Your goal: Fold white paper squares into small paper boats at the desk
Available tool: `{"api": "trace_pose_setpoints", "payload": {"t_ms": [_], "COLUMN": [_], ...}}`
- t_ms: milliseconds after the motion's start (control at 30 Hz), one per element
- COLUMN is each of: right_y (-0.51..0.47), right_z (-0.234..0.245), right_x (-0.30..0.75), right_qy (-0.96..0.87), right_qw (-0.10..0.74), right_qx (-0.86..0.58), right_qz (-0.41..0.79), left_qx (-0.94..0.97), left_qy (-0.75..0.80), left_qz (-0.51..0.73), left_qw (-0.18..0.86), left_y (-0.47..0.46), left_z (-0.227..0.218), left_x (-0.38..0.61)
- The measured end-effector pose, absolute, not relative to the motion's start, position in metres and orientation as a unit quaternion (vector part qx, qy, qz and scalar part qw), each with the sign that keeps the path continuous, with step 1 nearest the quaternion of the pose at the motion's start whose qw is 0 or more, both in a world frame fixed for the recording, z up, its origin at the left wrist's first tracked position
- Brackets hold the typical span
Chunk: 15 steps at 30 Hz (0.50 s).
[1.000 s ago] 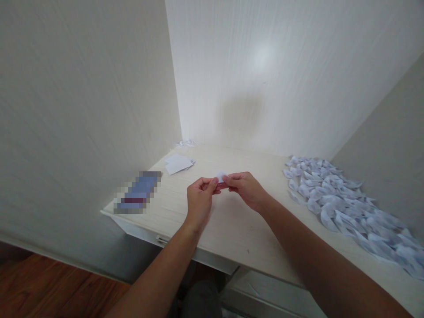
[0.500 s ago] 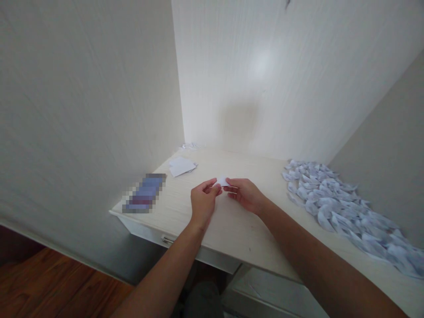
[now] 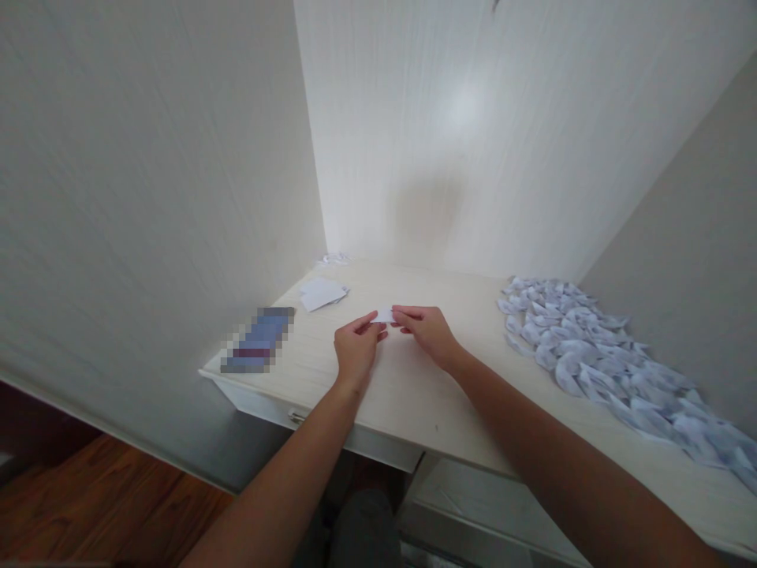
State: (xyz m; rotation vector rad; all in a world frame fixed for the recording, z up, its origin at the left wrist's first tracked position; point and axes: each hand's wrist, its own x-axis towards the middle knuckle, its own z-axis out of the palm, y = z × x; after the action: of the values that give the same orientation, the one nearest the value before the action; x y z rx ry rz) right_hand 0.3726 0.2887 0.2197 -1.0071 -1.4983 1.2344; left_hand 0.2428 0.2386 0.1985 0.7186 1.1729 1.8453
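Head camera view: the left hand (image 3: 355,349) and the right hand (image 3: 430,335) pinch opposite ends of a small white paper piece (image 3: 384,315) with thumbs and fingers, over the middle of the white desk (image 3: 426,398). White paper sheets (image 3: 322,295) lie beyond the left hand; a heap of curled paper pieces (image 3: 591,367) spreads along the desk's right side

The hands (image 3: 355,351) (image 3: 431,335) are bare, slim-fingered and smooth in outline; the forearms (image 3: 296,473) (image 3: 532,430) are uncovered too; plain dark grey cloth (image 3: 367,528) covers a leg, its lower part lost in shadow.
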Motion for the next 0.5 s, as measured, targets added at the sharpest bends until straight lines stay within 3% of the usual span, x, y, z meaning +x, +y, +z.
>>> {"api": "trace_pose_setpoints", "payload": {"t_ms": [167, 500], "right_y": [0.289, 0.284], "right_z": [0.216, 0.207], "right_x": [0.371, 0.362], "right_qy": [-0.678, -0.625], "right_qw": [0.456, 0.508], "right_qx": [-0.398, -0.393], "right_qz": [0.418, 0.443], "left_qx": [0.268, 0.294], "left_qy": [0.459, 0.459], "left_qz": [0.741, 0.739], "left_qw": [0.41, 0.396], "left_y": [0.237, 0.238], "left_z": [0.203, 0.201], "left_x": [0.245, 0.247]}}
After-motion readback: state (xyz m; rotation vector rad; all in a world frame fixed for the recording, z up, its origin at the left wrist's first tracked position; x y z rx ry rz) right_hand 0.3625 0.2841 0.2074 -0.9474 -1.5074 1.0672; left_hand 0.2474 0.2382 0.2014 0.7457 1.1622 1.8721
